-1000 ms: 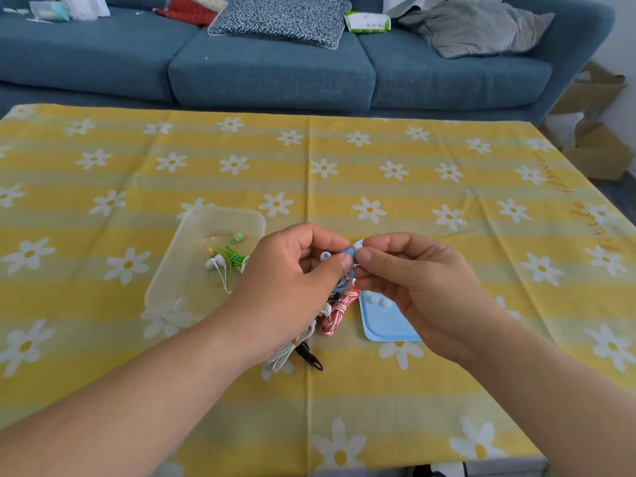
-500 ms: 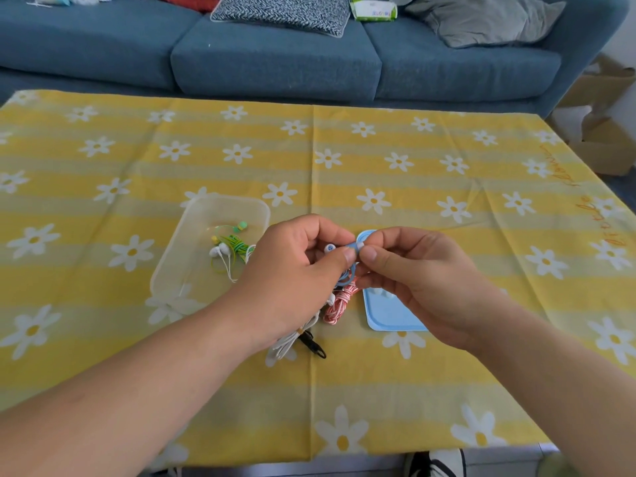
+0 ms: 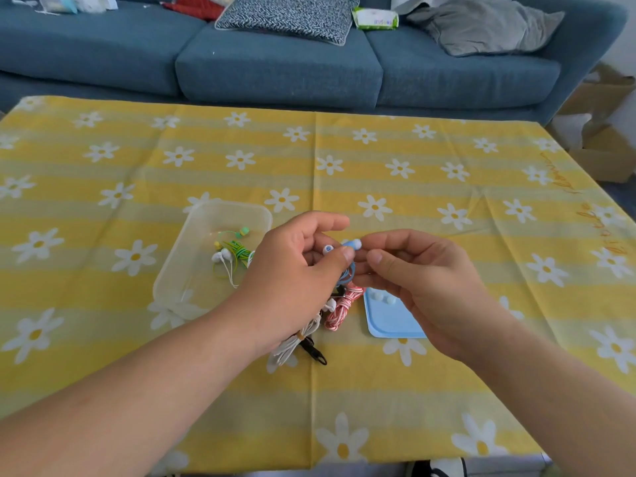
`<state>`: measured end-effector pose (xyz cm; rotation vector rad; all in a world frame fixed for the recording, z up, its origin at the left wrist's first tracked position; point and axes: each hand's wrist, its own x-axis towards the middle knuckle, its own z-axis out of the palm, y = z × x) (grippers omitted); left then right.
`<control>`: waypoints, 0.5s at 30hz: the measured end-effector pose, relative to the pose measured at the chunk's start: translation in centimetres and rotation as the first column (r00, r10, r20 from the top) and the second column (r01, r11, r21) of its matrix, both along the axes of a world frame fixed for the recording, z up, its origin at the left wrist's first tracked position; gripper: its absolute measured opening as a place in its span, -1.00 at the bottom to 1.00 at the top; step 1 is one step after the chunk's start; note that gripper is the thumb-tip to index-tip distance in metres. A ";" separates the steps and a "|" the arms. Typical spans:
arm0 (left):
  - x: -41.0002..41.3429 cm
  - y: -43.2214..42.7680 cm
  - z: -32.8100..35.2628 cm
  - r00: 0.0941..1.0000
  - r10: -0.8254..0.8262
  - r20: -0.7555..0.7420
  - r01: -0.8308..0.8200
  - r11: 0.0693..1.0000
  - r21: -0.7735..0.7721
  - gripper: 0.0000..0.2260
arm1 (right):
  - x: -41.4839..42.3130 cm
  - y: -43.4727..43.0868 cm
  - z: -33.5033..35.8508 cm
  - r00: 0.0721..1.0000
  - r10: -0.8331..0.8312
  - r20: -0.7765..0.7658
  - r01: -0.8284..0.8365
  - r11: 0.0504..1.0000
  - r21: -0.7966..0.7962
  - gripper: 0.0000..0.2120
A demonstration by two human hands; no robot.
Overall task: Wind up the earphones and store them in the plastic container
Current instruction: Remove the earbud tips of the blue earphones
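Note:
Above the table's middle, both hands work on blue earphones (image 3: 348, 268). My left hand (image 3: 296, 273) pinches the coiled blue cable and an earbud between thumb and fingers. My right hand (image 3: 423, 280) pinches the other blue earbud (image 3: 354, 243) and the cable from the right. A clear plastic container (image 3: 179, 270) lies to the left with green earphones (image 3: 237, 251) and white earphones (image 3: 223, 261) inside. Its blue lid (image 3: 389, 320) lies flat under my right hand.
On the daisy tablecloth (image 3: 344, 160) below my hands lie a red-and-white wound earphone bundle (image 3: 342, 306), a white bundle (image 3: 292, 344) and a black piece (image 3: 315, 349). A blue sofa (image 3: 275, 67) with cushions runs behind the table. Cardboard boxes (image 3: 605, 139) stand at the right.
My right hand has eased slightly to the right and its fingers have loosened around the blue earbud. The left hand keeps its hold on the blue coil.

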<state>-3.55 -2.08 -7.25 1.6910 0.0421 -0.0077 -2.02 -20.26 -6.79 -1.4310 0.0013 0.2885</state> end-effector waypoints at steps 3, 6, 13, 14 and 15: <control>0.1 0.2 -0.1 1.000 -0.009 0.027 0.009 0.999 0.032 -0.68 | -0.1 0.2 0.1 0.999 0.020 0.026 -0.019 0.999 -0.039 -0.79; 0.2 0.5 -0.1 0.999 0.013 0.029 -0.015 0.997 0.076 -0.70 | -0.1 1.2 0.4 0.998 0.045 0.049 -0.039 0.992 -0.120 -0.69; 1.2 7.0 0.7 0.978 0.205 0.035 -0.207 0.948 0.243 -0.79 | 0.1 6.9 0.6 0.991 0.092 0.098 -0.067 0.972 -0.227 -0.61; 1.2 8.4 0.6 0.973 0.232 0.019 -0.226 0.924 0.309 -0.81 | 0.1 7.8 0.6 0.991 0.095 0.092 -0.071 0.971 -0.229 -0.64; 1.1 9.7 0.4 0.969 0.247 0.006 -0.230 0.892 0.390 -0.83 | 0.2 8.5 0.6 0.991 0.104 0.082 -0.082 0.970 -0.229 -0.66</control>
